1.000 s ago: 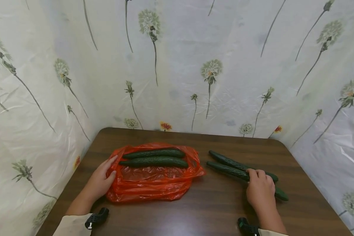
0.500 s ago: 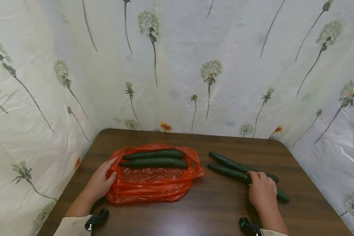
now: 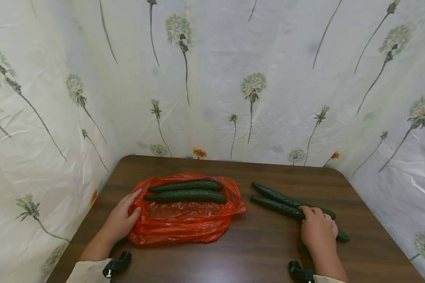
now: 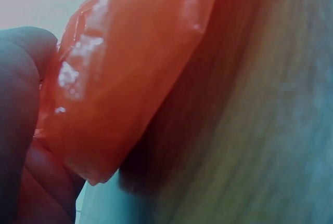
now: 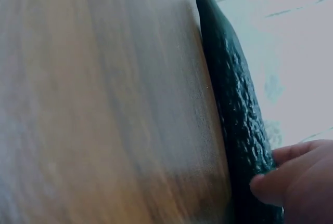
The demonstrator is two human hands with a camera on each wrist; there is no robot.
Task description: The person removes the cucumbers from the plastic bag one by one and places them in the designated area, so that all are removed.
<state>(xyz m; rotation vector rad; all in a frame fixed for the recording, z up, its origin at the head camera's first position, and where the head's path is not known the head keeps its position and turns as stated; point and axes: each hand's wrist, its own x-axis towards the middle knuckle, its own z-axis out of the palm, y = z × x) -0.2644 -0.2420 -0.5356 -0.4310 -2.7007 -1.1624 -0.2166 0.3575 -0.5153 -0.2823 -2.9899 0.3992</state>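
My left hand [image 3: 122, 214] holds the left side of a thin red plastic bag [image 3: 180, 232], thumb in front and fingers behind. Close up in the left wrist view, the shiny red plastic [image 4: 130, 68] lies against the thumb. Two dark green cucumbers lie side by side in the bag's mouth, a far cucumber [image 3: 185, 185] and a near cucumber [image 3: 185, 195]. At the right, my right hand [image 3: 318, 230] grips the nearer of two more cucumbers, the gripped cucumber [image 3: 277, 206], from above around its middle. Its bumpy skin [image 5: 229, 78] shows in the right wrist view. The other cucumber [image 3: 278, 196] lies just behind.
Everything rests on a dark brown wooden table [image 3: 241, 255] with rounded far corners. Behind and on both sides hangs a pale sheet [image 3: 212, 78] printed with dandelions. A black wrist device [image 3: 117, 264] sits at the left cuff, another device [image 3: 300, 271] at the right.
My right hand has shifted slightly right and toward me, and the gripped cucumber has slid a little right with it. The left hand and bag look nearly the same.
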